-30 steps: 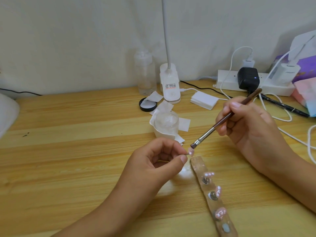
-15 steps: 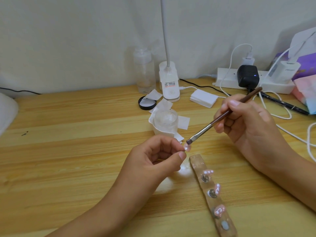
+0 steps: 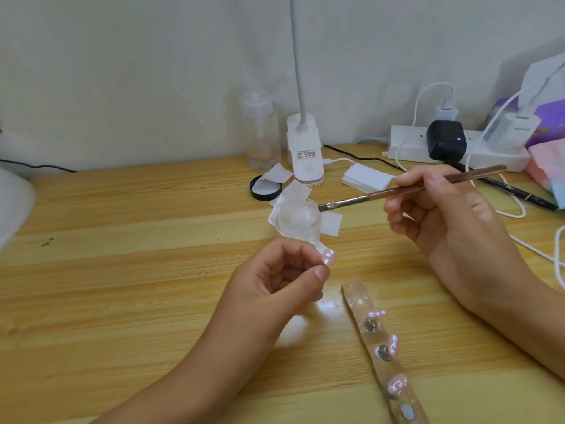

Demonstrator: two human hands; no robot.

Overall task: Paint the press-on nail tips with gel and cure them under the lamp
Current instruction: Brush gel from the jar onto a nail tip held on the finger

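My left hand (image 3: 281,276) pinches a glossy pink nail tip (image 3: 329,257) between thumb and fingers, held up over the wooden desk (image 3: 122,270). My right hand (image 3: 440,221) grips a brown-handled flat brush (image 3: 397,191). The bristles touch the rim of a clear gel jar (image 3: 298,220) that sits on white wipes. A clear holder strip (image 3: 385,353) lies at the lower right with three pink nail tips (image 3: 397,385) standing on its magnets. A white curved shape, maybe the curing lamp (image 3: 12,206), shows at the left edge.
At the back stand a clear bottle (image 3: 263,133), a white clip desk lamp (image 3: 304,151), a black lid (image 3: 265,187) and a stack of white pads (image 3: 367,179). A power strip (image 3: 489,148) with chargers, white cables and a black pen (image 3: 516,191) fill the right side.
My right hand lifted the brush away from the nail tip and swung its bristles up and left to the gel jar. My left hand kept holding the tip.
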